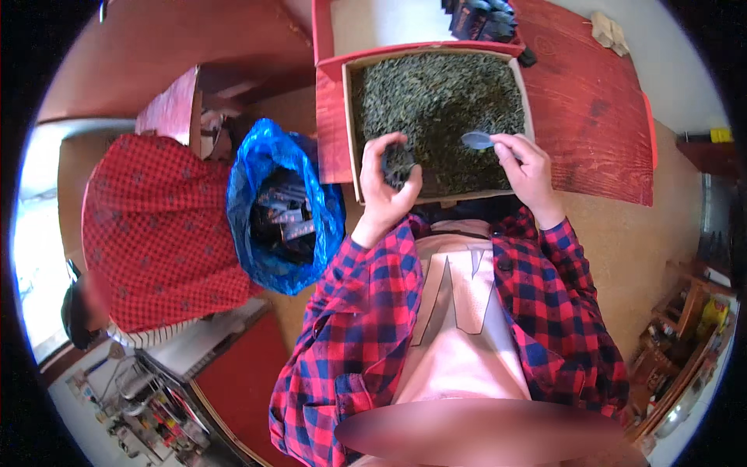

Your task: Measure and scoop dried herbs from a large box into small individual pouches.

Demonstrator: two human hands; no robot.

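A shallow box (349,117) full of dried green leaves (408,87) stands before me on a red wooden table. Over its near left corner my left hand (388,184) grips a small round container (398,164) that holds some of the leaves; its material is hard to tell. At the right, my right hand (528,172) pinches a small clear, round plastic piece (477,140) by its edge, above the leaves. Whether that piece is a lid or a scoop cannot be told. The two hands are apart, with the darker, lower part of the leaf heap between them.
A blue plastic bag (274,280) with dark packets (292,216) stands open at my left. Past it is a person in red checked clothing (169,233). Black packages (481,20) lie behind the box, on the red table (589,117). Pale blocks (608,33) lie at its far right.
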